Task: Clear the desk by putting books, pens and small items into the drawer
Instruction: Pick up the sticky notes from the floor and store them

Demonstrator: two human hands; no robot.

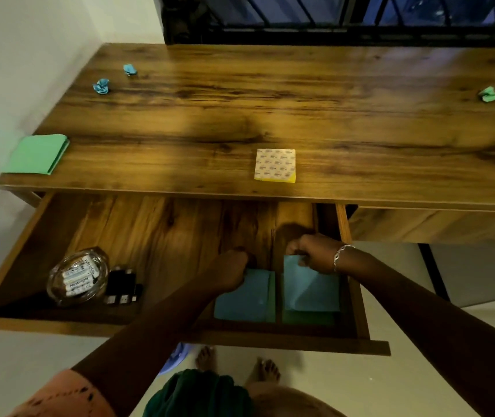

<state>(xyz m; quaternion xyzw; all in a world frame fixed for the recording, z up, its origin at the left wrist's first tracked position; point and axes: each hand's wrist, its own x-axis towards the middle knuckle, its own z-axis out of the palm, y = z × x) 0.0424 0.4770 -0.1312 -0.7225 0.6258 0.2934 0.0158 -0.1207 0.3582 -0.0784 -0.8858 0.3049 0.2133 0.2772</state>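
Inspector: Both your hands are in the open drawer (162, 326), lower centre of the frame. Your left hand (234, 270) is closed on the far edge of a blue paper stack (244, 299); your right hand (315, 254) pinches the top of a second blue sheet (309, 288), just right of the drawer's divider.

Operator: Why hold them that way?

Inspector: My judgement: you are seating each stack flat in its own compartment. At lower left, a glass dish (79, 276) holds batteries; the label appears to read "HeyBright", not fully legible. Small dark items (122, 285) lie beside it.

Operator: What remains on the bench (270, 94)?

Inspector: A sticky-note pad (274, 164) with unreadable print at centre, a green folded sheet (37, 155) at left, and crumpled scraps at upper left (100, 86) and upper right (488, 94).
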